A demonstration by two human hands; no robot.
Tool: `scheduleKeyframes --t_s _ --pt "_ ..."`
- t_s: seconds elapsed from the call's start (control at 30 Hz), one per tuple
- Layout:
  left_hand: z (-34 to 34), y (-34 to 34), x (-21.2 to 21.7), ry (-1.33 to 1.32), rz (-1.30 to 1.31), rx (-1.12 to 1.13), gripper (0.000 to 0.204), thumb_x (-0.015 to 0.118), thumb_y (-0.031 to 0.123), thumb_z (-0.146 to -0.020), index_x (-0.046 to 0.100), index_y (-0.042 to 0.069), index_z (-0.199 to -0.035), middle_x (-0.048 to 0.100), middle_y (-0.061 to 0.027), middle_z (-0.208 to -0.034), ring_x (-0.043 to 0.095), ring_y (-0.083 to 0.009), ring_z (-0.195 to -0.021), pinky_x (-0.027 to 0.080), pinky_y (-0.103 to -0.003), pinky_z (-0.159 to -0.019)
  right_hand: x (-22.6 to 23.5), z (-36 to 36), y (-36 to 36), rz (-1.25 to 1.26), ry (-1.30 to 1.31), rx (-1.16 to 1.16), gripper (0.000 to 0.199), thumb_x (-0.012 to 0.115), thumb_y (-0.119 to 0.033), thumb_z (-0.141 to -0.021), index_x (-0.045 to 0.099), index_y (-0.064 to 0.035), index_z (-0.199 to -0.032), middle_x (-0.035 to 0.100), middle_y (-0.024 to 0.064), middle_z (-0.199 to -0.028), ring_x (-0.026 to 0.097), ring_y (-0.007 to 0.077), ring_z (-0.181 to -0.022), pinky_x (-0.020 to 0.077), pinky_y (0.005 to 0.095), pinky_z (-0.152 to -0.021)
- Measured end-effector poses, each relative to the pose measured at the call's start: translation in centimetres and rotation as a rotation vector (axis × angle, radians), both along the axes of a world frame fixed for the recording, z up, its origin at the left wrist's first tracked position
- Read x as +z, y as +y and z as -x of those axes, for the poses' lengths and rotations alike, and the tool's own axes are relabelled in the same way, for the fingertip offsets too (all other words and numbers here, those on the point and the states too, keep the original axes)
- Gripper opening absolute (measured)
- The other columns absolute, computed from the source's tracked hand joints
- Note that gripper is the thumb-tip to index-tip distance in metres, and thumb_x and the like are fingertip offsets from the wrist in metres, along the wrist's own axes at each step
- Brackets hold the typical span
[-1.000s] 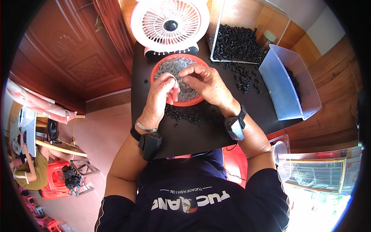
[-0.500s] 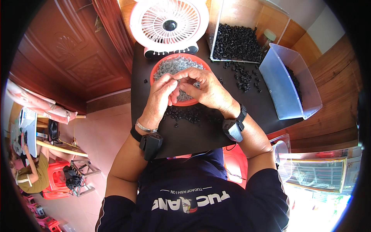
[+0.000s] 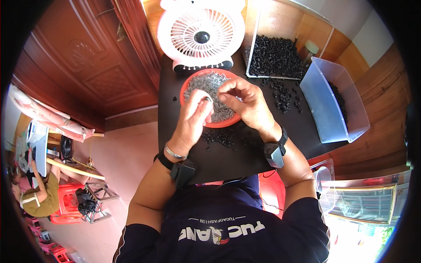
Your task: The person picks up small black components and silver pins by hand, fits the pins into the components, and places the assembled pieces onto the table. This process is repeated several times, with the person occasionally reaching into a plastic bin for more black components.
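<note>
A red round bowl [image 3: 184, 85] full of small grey, shiny metal-looking pieces [image 3: 205, 83] sits on the dark table. Over the bowl's left side, my left hand [image 3: 193, 117] is closed, with a small black piece [image 3: 207, 99] between thumb and forefinger. My right hand [image 3: 250, 105] hovers over the bowl's right side, thumb and forefinger pinched together. Whatever it pinches is too small to make out. A short gap separates the two hands. Small black plastic pieces [image 3: 219, 136] lie loose below the bowl, close to my wrists.
A white fan [image 3: 201, 37] stands behind the bowl. At the back right are a transparent bin [image 3: 271, 57] of black pieces and a tilted bluish plastic bin [image 3: 322, 105]. More black pieces [image 3: 283, 97] are scattered beside them. Another person [image 3: 41, 193] sits far left.
My hands, which met over the bowl, have come apart, the right one moving off to the right. A black piece now shows in my left fingers. The whole view has shifted slightly.
</note>
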State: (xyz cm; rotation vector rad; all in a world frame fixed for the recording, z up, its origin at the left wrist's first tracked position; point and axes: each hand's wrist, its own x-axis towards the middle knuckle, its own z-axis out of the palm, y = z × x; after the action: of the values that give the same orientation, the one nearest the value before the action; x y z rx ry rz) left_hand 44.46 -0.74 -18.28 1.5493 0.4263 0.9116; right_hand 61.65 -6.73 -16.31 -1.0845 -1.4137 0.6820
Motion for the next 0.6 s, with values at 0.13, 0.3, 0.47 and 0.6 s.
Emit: scheduleKeyframes --t_s 0.13,0.3,0.47,0.6 --pt "0.1 -0.2 -0.7 0.047 -0.19 0.025 0.014 0.05 0.015 -0.095 0.049 0.002 -0.1 0.049 -0.0048 -0.072 0.048 -0.0115 -0.062 0.042 -0.027 -0.059 0.3 0.0 -0.4 0.006 0.118 0.077 0.011 0.063 0.0 -0.089 0.06 -0.0029 -0.1 0.06 -0.0006 -0.093 0.056 0.0067 -0.087 0.0467 0.0233 -0.081" --pt "0.4 -0.4 -0.7 0.116 -0.295 0.025 0.014 0.05 0.014 -0.094 0.05 0.001 -0.101 0.052 -0.0106 -0.074 0.054 -0.0211 -0.065 0.044 -0.032 -0.063 1.2 -0.2 -0.9 0.105 0.132 0.14 0.014 0.06 -0.001 -0.091 0.058 -0.0032 -0.105 0.059 -0.0003 -0.091 0.056 0.007 -0.086 0.0465 0.023 -0.08" --pt "0.2 -0.7 0.3 0.211 -0.391 -0.023 0.013 0.051 0.013 -0.093 0.05 0.001 -0.1 0.056 -0.0153 -0.079 0.058 -0.0275 -0.07 0.046 -0.034 -0.067 1.8 -0.6 -1.0 0.186 -0.006 0.213 0.014 0.059 -0.001 -0.091 0.057 -0.0036 -0.105 0.06 -0.0006 -0.085 0.055 0.0061 -0.079 0.047 0.0228 -0.075" --pt "0.0 -0.7 0.2 0.182 -0.445 -0.072 0.013 0.049 0.012 -0.094 0.05 0.0 -0.099 0.057 -0.0136 -0.079 0.058 -0.0249 -0.069 0.046 -0.035 -0.067 2.1 -1.1 -0.9 0.271 -0.096 0.246 0.013 0.06 0.0 -0.09 0.057 -0.0035 -0.102 0.06 -0.001 -0.082 0.055 0.0057 -0.077 0.0475 0.0226 -0.072"
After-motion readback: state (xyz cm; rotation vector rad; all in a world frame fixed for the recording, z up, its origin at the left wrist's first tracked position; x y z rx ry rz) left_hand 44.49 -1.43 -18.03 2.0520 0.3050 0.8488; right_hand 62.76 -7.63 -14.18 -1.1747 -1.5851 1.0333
